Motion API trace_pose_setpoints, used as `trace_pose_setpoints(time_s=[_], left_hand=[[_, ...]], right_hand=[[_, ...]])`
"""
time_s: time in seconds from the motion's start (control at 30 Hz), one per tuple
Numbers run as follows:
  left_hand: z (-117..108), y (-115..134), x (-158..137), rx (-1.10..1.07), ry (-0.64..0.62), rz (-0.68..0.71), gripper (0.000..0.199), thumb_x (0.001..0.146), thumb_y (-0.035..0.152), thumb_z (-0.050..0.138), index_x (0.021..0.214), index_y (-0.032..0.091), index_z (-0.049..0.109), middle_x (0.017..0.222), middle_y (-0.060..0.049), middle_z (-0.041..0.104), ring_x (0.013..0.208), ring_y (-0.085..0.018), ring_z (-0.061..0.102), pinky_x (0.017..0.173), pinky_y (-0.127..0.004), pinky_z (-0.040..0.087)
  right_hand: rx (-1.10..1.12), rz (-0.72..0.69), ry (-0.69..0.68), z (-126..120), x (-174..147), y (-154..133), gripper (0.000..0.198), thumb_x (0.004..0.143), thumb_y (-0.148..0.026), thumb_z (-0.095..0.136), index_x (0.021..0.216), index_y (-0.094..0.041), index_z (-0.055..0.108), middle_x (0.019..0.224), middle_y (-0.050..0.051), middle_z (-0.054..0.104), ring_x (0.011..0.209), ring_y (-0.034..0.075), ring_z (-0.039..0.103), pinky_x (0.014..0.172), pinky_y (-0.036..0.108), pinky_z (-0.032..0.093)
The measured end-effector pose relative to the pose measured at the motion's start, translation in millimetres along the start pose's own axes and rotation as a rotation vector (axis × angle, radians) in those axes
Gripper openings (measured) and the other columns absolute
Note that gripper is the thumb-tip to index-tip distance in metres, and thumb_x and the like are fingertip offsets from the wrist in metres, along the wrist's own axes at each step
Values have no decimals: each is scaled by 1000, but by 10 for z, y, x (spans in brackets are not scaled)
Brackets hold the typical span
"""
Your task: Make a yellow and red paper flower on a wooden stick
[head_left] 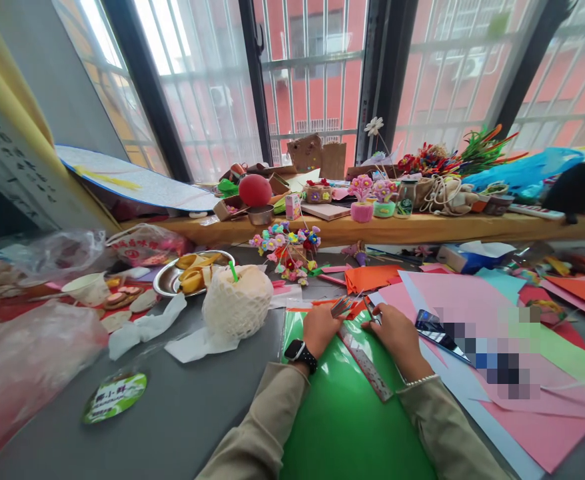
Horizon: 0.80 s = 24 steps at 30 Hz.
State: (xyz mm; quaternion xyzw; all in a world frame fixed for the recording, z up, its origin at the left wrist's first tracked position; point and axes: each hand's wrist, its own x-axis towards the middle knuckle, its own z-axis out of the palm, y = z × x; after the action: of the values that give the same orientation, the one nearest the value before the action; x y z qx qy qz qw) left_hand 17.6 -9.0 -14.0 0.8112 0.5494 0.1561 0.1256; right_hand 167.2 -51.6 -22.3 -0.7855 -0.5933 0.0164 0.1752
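My left hand (319, 330), with a watch (300, 355) on the wrist, is closed at the top of a green sheet (357, 427) with a glossy surface. A small silver pronged piece (341, 307) shows at its fingertips; its kind is unclear. My right hand (391, 328) is pinched around a thin dark-and-silver tool (371, 311), mostly hidden by the fingers. Between the hands a patterned ruler (365, 363) lies slanted on the green sheet. Orange paper strips (322, 303) lie just beyond the fingertips.
Left of the sheet stand a coconut in white foam netting (237, 303) and a metal bowl with peels (165, 277). Pink paper (547, 440) and a phone (442, 337) lie right. Behind are a bunch of craft flowers (287, 250) and a crowded wooden ledge (212, 231).
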Motion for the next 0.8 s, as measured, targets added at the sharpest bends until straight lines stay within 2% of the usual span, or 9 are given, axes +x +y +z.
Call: trace_pose_setpoints(time_s=[0.17,0.33,0.5,0.6,0.7,0.8], left_hand=[[-1,21,5,19,-13,-45,26,73,32,39,87,20,58,85,-5,62,79,-17,55,63,-24,36],[-11,26,3,-2,-6,-35,25,73,28,38,86,19,58,84,-5,62,79,-17,55,62,-23,36],[5,1,-2,-27,20,-18,25,73,28,39,87,19,57,85,-5,62,80,-18,55,64,-24,36],[24,-13,-7,-60,46,2,27,72,31,42,93,22,55,88,-4,62,82,-17,55,64,-23,36],[24,-8,-16,-51,18,1,27,73,34,40,88,21,59,83,-4,63,78,-18,56,60,-24,35],[13,7,-27,-27,2,3,31,75,35,35,81,20,61,78,-6,63,73,-18,56,57,-24,34]], right_hand=[[46,57,-70,10,13,-5,30,64,-42,54,84,-20,51,71,5,62,72,20,57,53,23,33],[56,94,-47,5,15,7,38,65,-46,52,89,-18,49,72,8,61,72,22,57,53,24,33],[121,82,-52,18,30,56,30,64,-40,54,85,-18,50,65,4,58,68,20,56,53,24,34],[152,16,-7,44,33,71,24,63,-32,55,80,-16,51,76,6,56,71,18,55,58,25,37],[191,-27,95,68,21,60,36,63,-26,55,94,-12,46,90,10,50,81,20,52,63,26,38],[220,-29,163,74,9,42,55,65,-22,52,114,-9,32,96,12,47,85,21,50,64,27,39]])
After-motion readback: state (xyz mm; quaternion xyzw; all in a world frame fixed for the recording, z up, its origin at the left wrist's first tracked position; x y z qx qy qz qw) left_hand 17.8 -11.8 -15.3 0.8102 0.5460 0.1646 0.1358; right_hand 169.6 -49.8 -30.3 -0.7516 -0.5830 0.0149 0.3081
